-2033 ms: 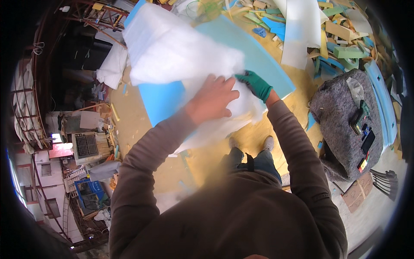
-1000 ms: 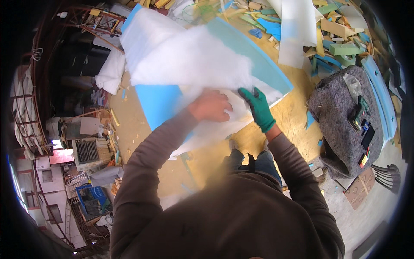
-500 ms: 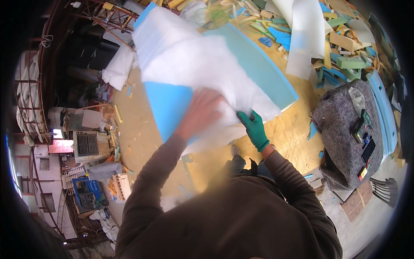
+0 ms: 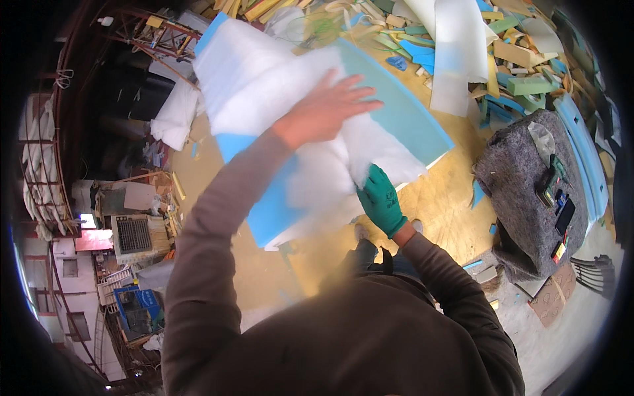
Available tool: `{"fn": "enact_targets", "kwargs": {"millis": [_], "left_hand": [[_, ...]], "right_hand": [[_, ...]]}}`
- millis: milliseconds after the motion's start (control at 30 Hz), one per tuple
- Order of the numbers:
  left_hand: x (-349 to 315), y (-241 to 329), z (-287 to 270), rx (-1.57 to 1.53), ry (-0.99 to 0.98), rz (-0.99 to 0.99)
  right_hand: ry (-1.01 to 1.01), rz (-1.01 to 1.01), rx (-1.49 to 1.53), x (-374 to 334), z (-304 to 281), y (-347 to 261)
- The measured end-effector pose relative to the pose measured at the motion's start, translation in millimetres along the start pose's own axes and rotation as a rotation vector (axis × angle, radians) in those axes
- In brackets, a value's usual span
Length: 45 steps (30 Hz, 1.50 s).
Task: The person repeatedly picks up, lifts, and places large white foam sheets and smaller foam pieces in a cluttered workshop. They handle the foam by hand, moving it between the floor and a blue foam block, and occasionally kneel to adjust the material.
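Head view: beyond the left edge of a yellow-tan flat surface [image 4: 218, 218] stands a pale box with a dark grille [image 4: 134, 234], and near the far left corner a white sheet [image 4: 175, 122] hangs in folds. Toward the middle of the surface lies a light-blue flat foam sheet [image 4: 272, 214], mostly covered by a fluffy white batting layer [image 4: 254, 86]. Over the batting, the bare left hand [image 4: 323, 109], blurred, is open with fingers spread, gripping nothing; whether it presses down cannot be told. At the batting's near edge, the right hand [image 4: 382, 200], in a green glove, has thumb and fingers closed on the material. Heaped at the far right corner are foam offcuts [image 4: 528, 86] in yellow, green and blue. By the right edge sits a grey felt-covered block [image 4: 518, 165], bearing a black phone [image 4: 565, 216].
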<state>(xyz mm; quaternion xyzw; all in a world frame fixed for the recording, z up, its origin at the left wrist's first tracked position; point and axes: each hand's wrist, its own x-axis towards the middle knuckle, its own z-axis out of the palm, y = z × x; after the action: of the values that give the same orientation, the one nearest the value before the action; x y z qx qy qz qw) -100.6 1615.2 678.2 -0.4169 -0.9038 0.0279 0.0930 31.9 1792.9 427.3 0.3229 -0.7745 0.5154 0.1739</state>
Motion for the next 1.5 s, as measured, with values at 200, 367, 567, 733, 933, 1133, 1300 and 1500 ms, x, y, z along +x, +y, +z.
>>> {"fn": "enact_targets", "kwargs": {"millis": [200,367,567,733,933,1133,1300,1500], "left_hand": [[36,-8,-15,0.091,-0.733,0.011],[-50,48,-91,-0.193,-0.288,-0.056],[-153,152,-69,-0.075,-0.387,-0.724],[-189,197,-11,-0.195,-0.037,-1.051],[-198,189,-66,-0.545,-0.264,-1.133],[-101,110,-88,-0.454,0.22,-0.83],[-65,86,17,-0.26,0.086,-0.454],[-88,84,46,-0.348,-0.117,-0.509]], "right_hand": [[0.061,0.113,0.121,6,-1,-16],[0.021,0.149,0.225,16,-8,-28],[-0.022,0.127,0.236,19,-20,-35],[-0.002,0.123,0.27,19,-29,-29],[-0.056,0.146,0.218,20,-38,-29],[-0.047,0.159,0.247,15,-36,-26],[0.019,0.16,0.29,3,-27,-29],[0.044,0.647,0.631,18,-91,10]]}}
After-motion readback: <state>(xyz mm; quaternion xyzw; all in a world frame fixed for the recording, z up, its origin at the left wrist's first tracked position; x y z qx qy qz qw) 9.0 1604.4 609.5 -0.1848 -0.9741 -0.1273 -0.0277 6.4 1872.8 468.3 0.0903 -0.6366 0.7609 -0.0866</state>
